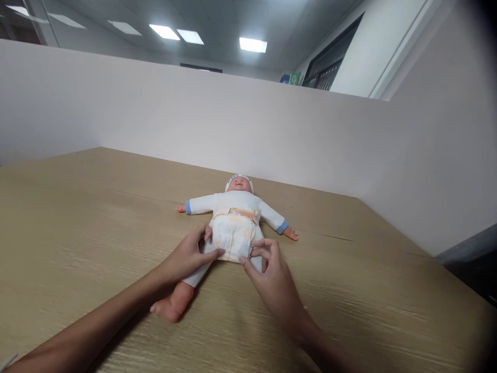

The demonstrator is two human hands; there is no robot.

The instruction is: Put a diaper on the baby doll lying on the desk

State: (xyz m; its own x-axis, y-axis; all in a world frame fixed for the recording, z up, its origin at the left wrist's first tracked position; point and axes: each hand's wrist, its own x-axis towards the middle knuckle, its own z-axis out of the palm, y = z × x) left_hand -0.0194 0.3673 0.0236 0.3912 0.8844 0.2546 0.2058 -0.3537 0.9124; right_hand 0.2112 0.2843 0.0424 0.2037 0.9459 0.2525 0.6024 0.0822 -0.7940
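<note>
A baby doll (pixel 237 199) in a white outfit with blue cuffs and a white cap lies on its back, arms spread, head away from me. Around its hips is a white diaper (pixel 234 235) with an orange patterned band at the waist. My left hand (pixel 196 254) has its thumb on the diaper's lower left edge, fingers curled at the doll's hip. On the other side my right hand (pixel 267 264) pinches the diaper's lower right edge between thumb and fingers. The doll's bare left-side foot (pixel 173 305) shows; its other lower leg is mostly hidden behind my right hand.
The doll rests on a wide wooden table (pixel 116 233) with thin seams in its top. A pale partition wall (pixel 174 114) rises along the back and right. A dark object (pixel 476 264) stands beyond the table's right edge.
</note>
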